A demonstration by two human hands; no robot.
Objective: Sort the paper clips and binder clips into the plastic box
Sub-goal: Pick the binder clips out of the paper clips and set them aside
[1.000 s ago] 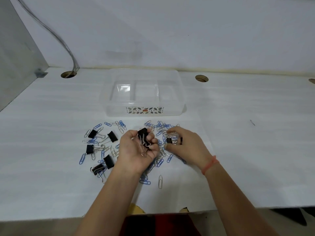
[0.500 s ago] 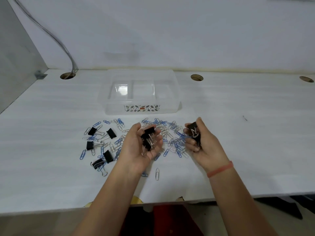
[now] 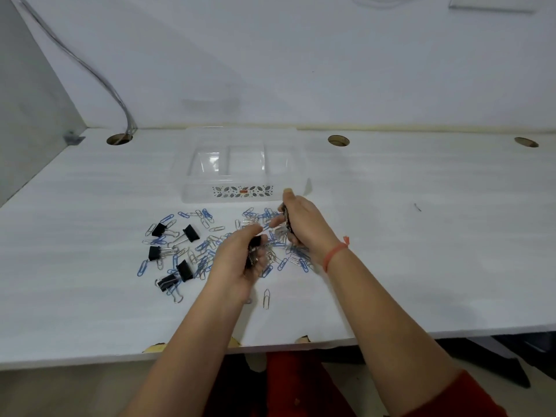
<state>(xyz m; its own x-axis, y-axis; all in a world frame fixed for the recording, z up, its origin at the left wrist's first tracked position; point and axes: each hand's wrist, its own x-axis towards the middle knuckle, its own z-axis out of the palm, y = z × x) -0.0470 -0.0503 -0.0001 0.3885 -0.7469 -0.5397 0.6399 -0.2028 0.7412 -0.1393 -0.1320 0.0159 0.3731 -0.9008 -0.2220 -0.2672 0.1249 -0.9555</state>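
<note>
Two hands work over the scatter near the middle of the table [image 3: 421,266]. Nearest the front edge, one silver paper clip [image 3: 266,297] lies alone. Just beyond it, the left hand [image 3: 237,260] is closed around a bunch of black binder clips [image 3: 254,251]; the right hand [image 3: 304,224], a red band at the wrist, is likewise closed on binder clips [image 3: 287,219] and sits closer to the box. Loose paper clips [image 3: 204,257], blue and silver, lie beneath and around both hands; five further binder clips [image 3: 184,270] rest towards the left side. Behind the scatter stands the clear plastic box [image 3: 240,194], its compartments apparently empty. Risk, as judged: both hands are full, so a clip could slip on transfer, and wire handles may snag paper clips and carry them into the wrong compartment. Surface is white and faintly grained, with round cable holes [image 3: 338,140] along the far edge; a cable [image 3: 90,67] runs down the white wall into the left one.
</note>
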